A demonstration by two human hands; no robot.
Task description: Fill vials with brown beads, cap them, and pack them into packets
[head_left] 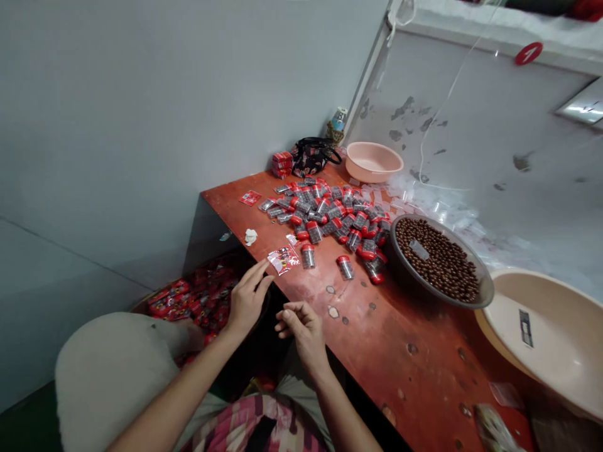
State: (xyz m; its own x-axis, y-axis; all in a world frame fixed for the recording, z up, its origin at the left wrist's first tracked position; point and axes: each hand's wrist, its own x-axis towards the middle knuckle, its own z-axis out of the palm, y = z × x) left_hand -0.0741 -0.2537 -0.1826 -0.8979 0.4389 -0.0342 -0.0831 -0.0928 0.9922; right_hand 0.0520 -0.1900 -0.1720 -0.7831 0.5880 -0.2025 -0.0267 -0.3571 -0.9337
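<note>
My left hand (249,296) reaches over the table's near edge, fingers stretched out and thumb slightly apart. Its fingertips are at the corner of a red printed plastic packet (283,258) lying on the table; whether they touch it I cannot tell. Just right of it, my right hand (301,328) hovers at the edge with fingers curled towards the thumb. Anything inside that curl is hidden. Beyond the packet stand small clear jars with red lids (308,256), filled with dark balls. A large pile of similar jars (325,210) lies behind.
On the red-brown table (372,339) are a grey basin of brown balls (436,260) holding a clear scoop-like piece (419,249), a large beige basin (556,326), a pink basin (374,161) and a black bag (311,156). Red packets (198,298) fill a container below left.
</note>
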